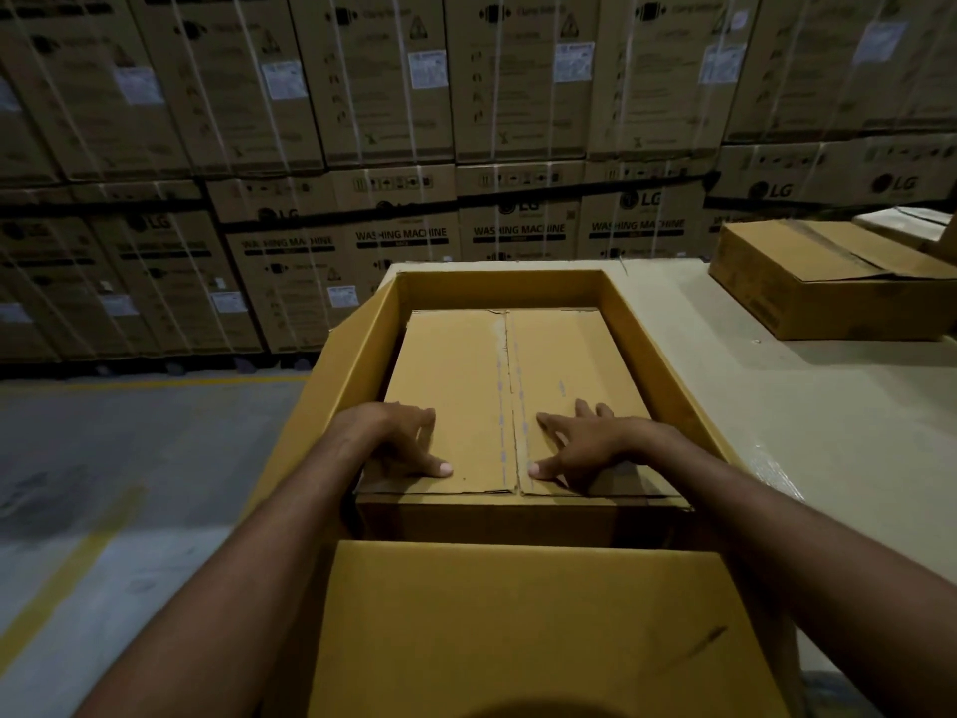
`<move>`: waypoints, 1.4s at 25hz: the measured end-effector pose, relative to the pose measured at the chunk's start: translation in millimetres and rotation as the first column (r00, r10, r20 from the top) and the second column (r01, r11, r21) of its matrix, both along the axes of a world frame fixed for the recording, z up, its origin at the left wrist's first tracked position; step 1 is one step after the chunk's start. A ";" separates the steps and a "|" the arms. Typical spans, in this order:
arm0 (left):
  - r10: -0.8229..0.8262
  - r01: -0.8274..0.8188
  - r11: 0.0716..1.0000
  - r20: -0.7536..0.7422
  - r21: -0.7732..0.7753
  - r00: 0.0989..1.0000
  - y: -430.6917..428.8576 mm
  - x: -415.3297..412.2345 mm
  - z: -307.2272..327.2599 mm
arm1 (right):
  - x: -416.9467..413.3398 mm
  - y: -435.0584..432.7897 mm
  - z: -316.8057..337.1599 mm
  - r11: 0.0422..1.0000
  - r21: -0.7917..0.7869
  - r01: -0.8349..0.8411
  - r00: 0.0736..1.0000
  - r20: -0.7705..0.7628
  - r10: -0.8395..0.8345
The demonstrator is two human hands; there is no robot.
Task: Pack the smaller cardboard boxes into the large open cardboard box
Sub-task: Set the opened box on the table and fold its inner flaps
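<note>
A smaller box [497, 401] is lying inside the large open box [652, 355] on the table [808, 406], long axis running near to far. Both grips, left hand [401, 437] and right hand [585, 443], are resting flat, released, on its lid; its near wall is lying in shadow.

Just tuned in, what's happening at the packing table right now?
A person is packing. Both hands, the left hand and the right hand, lie flat and open on top of a smaller cardboard box that sits inside the large open box, near its front wall. Another closed box waits on the table to the right. Stacked washing machine cartons fill the background.
</note>
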State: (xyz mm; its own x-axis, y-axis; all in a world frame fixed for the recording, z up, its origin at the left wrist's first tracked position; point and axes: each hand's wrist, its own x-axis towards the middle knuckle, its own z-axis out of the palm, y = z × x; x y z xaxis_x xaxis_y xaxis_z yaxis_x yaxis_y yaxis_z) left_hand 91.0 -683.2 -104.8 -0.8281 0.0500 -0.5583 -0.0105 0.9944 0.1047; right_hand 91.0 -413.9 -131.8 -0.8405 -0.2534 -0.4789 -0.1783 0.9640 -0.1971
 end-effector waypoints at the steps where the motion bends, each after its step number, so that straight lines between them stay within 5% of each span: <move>1: -0.004 0.004 1.000 0.010 0.005 1.000 2.2 -0.9 1.1 | -0.5 -4.6 2.0 0.999 -0.036 -0.015 1.000 -0.027 0.014; 7: -0.056 0.053 0.996 0.033 0.078 0.998 17.2 -5.0 5.9 | 0.6 -45.2 -8.7 0.993 -0.116 -0.009 0.989 -0.148 -0.009; 15: -0.059 0.091 0.978 -0.171 0.187 0.984 4.3 3.6 -0.7 | -15.3 -100.5 -4.7 0.913 -0.208 0.351 0.898 -0.203 -0.391; 22: -0.168 0.197 0.954 -0.142 0.227 0.975 14.2 31.3 -6.9 | -21.7 -122.2 0.0 0.806 -0.228 0.546 0.775 -0.228 -0.589; 27: -0.205 0.268 0.944 -0.297 0.192 0.933 18.7 42.5 -15.4 | -37.9 -129.1 2.4 0.616 -0.347 0.707 0.663 0.021 -0.749; 31: -0.209 0.301 0.928 -0.360 0.221 0.909 18.5 55.8 -8.3 | -45.2 -113.4 19.4 0.467 -0.453 0.759 0.623 0.300 -0.722; 35: -0.004 0.238 0.889 -0.512 0.391 0.859 4.5 68.5 22.3 | -36.8 -110.4 52.9 0.246 -0.689 0.681 0.644 0.404 -0.650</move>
